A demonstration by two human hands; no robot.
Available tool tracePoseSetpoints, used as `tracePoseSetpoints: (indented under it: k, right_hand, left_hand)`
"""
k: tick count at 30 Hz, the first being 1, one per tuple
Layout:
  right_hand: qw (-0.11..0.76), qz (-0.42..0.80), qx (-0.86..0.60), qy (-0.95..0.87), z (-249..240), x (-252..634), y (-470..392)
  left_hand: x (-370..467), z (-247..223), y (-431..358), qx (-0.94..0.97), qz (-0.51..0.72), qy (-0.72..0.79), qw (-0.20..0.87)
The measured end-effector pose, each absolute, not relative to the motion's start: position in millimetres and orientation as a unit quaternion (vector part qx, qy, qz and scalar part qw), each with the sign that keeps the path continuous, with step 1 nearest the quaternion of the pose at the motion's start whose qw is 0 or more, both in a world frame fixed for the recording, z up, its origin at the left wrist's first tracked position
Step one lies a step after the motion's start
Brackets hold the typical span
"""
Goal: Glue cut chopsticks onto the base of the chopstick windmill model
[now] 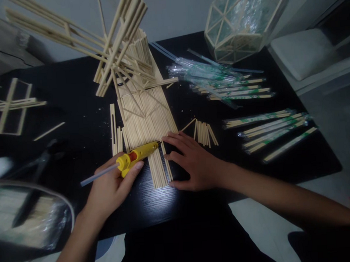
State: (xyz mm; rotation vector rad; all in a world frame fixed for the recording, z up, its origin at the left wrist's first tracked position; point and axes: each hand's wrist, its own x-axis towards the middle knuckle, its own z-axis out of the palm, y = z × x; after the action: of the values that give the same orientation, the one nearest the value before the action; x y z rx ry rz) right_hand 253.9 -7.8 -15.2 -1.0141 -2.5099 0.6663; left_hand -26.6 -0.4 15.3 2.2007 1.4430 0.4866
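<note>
My left hand (110, 187) is wrapped around a yellow hot glue gun (137, 154), with a clear glue stick (98, 176) jutting from its back. The gun's nozzle points right, at the top end of a narrow strip of chopsticks (167, 163). My right hand (196, 159) has its fingertips at the upper end of that strip and its thumb at the lower end, holding it. A small gap separates the strip from a flat block of side-by-side chopsticks (157, 170). Above them lies a wider chopstick panel (149, 125), with a chopstick windmill-like structure (121, 51) standing at its far part.
Short cut sticks (203, 133) lie right of the panel. Wrapped chopsticks (277, 130) and glue sticks in plastic (206, 71) are farther right. A faceted frame (242, 22) stands at the back right, a stick frame (16, 106) at left. A plastic bag (27, 213) sits front left.
</note>
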Motion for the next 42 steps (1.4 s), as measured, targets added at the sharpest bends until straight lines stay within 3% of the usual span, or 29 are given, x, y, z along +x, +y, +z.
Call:
tracePoseSetpoints:
  k: [42]
  right_hand:
    - [0.204, 0.224, -0.356, -0.884, -19.3, 254.5, -10.5]
  left_hand:
    - [-33.2, 18.1, -4.1, 0.823, 0.174, 0.477, 0.255]
